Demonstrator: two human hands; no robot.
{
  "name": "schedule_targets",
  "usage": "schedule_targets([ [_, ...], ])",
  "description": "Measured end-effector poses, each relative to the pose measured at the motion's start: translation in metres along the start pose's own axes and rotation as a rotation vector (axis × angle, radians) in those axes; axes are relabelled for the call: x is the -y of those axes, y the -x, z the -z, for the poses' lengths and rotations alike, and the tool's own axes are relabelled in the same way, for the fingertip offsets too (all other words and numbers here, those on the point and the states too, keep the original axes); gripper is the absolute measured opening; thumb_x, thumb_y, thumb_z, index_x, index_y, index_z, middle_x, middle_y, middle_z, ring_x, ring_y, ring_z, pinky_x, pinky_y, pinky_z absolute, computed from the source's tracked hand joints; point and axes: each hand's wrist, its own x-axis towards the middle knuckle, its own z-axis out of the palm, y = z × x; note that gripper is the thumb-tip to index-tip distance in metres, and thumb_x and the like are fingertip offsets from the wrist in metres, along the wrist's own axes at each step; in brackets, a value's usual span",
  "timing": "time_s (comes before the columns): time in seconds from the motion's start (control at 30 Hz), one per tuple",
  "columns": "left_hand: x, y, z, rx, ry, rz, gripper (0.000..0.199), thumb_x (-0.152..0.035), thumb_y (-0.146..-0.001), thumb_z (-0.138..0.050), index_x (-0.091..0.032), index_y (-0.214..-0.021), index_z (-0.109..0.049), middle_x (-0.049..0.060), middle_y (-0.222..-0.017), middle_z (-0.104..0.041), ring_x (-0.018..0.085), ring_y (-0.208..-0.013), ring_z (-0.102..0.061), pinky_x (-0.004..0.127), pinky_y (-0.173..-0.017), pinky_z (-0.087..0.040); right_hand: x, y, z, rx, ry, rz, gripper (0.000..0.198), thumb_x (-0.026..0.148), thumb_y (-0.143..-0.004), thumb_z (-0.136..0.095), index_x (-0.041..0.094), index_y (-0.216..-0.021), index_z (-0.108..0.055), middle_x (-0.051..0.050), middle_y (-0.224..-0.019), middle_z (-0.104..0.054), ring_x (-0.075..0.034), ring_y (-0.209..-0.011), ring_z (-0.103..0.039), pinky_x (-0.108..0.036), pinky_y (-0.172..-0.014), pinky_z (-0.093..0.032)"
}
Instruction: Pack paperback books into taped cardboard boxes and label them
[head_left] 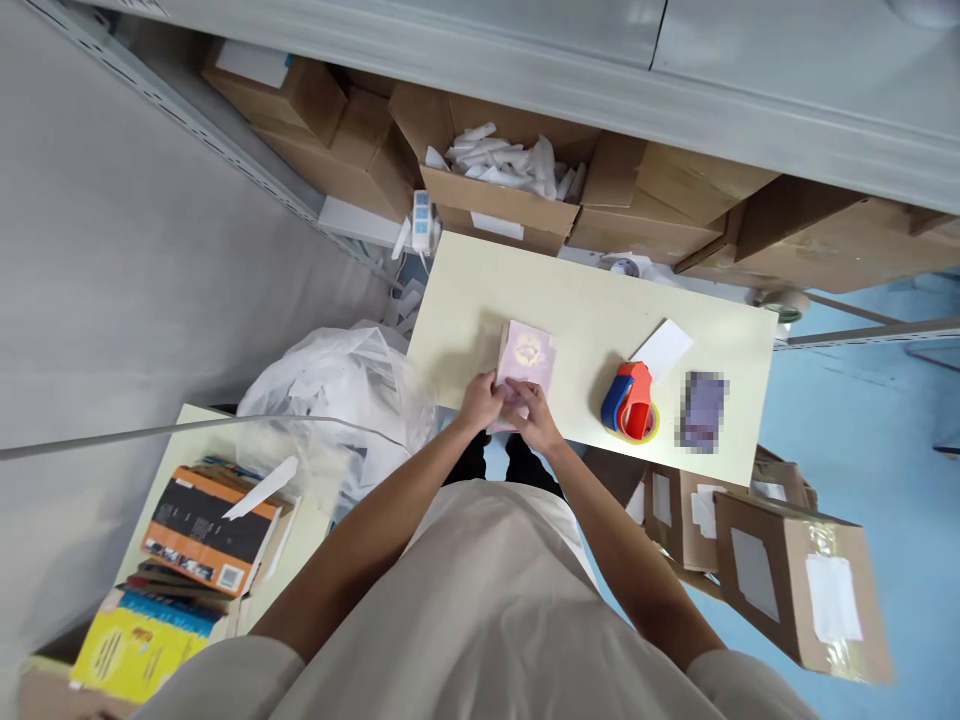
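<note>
A pale pink book (pixel 531 352) with a gold emblem on its cover lies at the near edge of the cream table (pixel 577 290). What looks like a second layer shows along its left side, so it may be more than one book. My left hand (pixel 482 402) is closed on its lower left corner. Across its lower part, my right hand (pixel 534 415) has its fingers bent against the cover, close to the left hand. Some fingertips are hidden between the two hands.
A red and blue tape dispenser (pixel 636 402), a white card (pixel 663 349) and a blurred-out purple item (pixel 702 412) lie to the right. Cardboard boxes (pixel 495 200) line the back under a shelf. A plastic bag (pixel 337 390) and stacked books (pixel 210 530) are at left; more boxes (pixel 795 580) stand at right.
</note>
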Motion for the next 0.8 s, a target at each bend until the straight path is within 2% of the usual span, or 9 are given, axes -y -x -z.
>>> schedule_targets([
  [0.13, 0.029, -0.022, 0.003, -0.027, -0.046, 0.047, 0.023, -0.010, -0.078, -0.052, -0.017, -0.095, -0.066, 0.003, -0.081, -0.066, 0.017, -0.077, -0.060, 0.030, -0.078, -0.049, -0.016, -0.020, -0.024, 0.046, -0.056, -0.096, 0.040, 0.030, -0.071, -0.068, 0.023, -0.110, -0.066, -0.009, -0.115, -0.059, -0.026, -0.117, -0.053, -0.046, -0.106, -0.039],
  [0.23, 0.038, -0.026, -0.003, -0.055, -0.098, 0.073, 0.021, -0.011, -0.077, -0.053, -0.017, -0.092, -0.065, 0.004, -0.081, -0.065, 0.020, -0.083, -0.061, 0.034, -0.081, -0.048, -0.023, -0.029, -0.032, 0.033, -0.051, -0.143, 0.036, 0.030, -0.069, -0.070, 0.022, -0.104, -0.067, -0.009, -0.112, -0.061, -0.028, -0.115, -0.056, -0.050, -0.104, -0.041],
  [0.3, 0.039, -0.023, -0.007, -0.113, -0.135, 0.093, 0.025, -0.013, -0.077, -0.055, -0.016, -0.100, -0.064, 0.008, -0.094, -0.064, 0.025, -0.096, -0.060, 0.038, -0.086, -0.047, -0.025, -0.029, -0.033, 0.024, -0.033, -0.144, 0.034, 0.028, -0.068, -0.070, 0.021, -0.102, -0.067, -0.009, -0.109, -0.062, -0.028, -0.112, -0.058, -0.049, -0.103, -0.043],
  [0.37, 0.039, -0.019, -0.009, -0.213, -0.169, 0.106, 0.041, -0.016, -0.078, -0.058, -0.017, -0.119, -0.057, 0.012, -0.113, -0.058, 0.029, -0.111, -0.053, 0.041, -0.091, -0.045, -0.026, -0.024, -0.029, -0.004, 0.012, -0.117, 0.033, 0.025, -0.068, -0.069, 0.021, -0.101, -0.067, -0.008, -0.107, -0.063, -0.026, -0.108, -0.060, -0.047, -0.101, -0.045],
  [0.43, 0.041, -0.015, -0.009, -0.254, -0.230, 0.051, 0.052, -0.016, -0.079, -0.058, -0.020, -0.130, -0.048, 0.013, -0.125, -0.051, 0.029, -0.119, -0.048, 0.043, -0.096, -0.043, -0.027, -0.013, -0.021, -0.077, 0.071, -0.092, 0.036, 0.023, -0.070, -0.064, 0.021, -0.106, -0.064, -0.009, -0.112, -0.061, -0.026, -0.109, -0.058, -0.047, -0.101, -0.044],
  [0.5, 0.043, -0.012, -0.009, -0.160, -0.304, -0.062, 0.050, -0.010, -0.081, -0.051, -0.023, -0.130, -0.050, 0.012, -0.127, -0.050, 0.028, -0.118, -0.048, 0.043, -0.098, -0.042, -0.032, 0.001, -0.011, -0.228, 0.140, -0.124, 0.043, 0.023, -0.072, -0.059, 0.019, -0.116, -0.058, -0.013, -0.121, -0.055, -0.027, -0.119, -0.051, -0.049, -0.105, -0.040],
  [0.6, 0.048, -0.009, -0.011, 0.002, -0.352, -0.148, 0.054, -0.001, -0.080, -0.042, -0.021, -0.129, -0.053, 0.012, -0.122, -0.053, 0.027, -0.113, -0.052, 0.040, -0.095, -0.045, -0.042, 0.016, -0.002, -0.390, 0.142, -0.298, 0.056, 0.028, -0.073, -0.056, 0.015, -0.127, -0.048, -0.017, -0.127, -0.050, -0.029, -0.120, -0.049, -0.050, -0.102, -0.041],
  [0.7, 0.052, -0.007, -0.013, 0.009, -0.341, -0.138, 0.055, -0.002, -0.080, -0.042, -0.016, -0.133, -0.050, 0.014, -0.120, -0.053, 0.026, -0.111, -0.055, 0.038, -0.095, -0.047, -0.049, 0.015, -0.002, -0.365, -0.017, -0.442, 0.059, 0.030, -0.068, -0.059, 0.016, -0.124, -0.048, -0.015, -0.118, -0.056, -0.026, -0.103, -0.058, -0.046, -0.091, -0.048],
  [0.8, 0.056, -0.006, -0.014, -0.022, -0.280, -0.143, 0.053, -0.007, -0.080, -0.047, -0.014, -0.132, -0.051, 0.014, -0.122, -0.053, 0.026, -0.112, -0.056, 0.039, -0.099, -0.046, -0.044, 0.004, 0.001, -0.302, -0.228, -0.511, 0.046, 0.028, -0.062, -0.061, 0.018, -0.107, -0.054, -0.009, -0.101, -0.063, -0.024, -0.092, -0.060, -0.041, -0.082, -0.051],
])
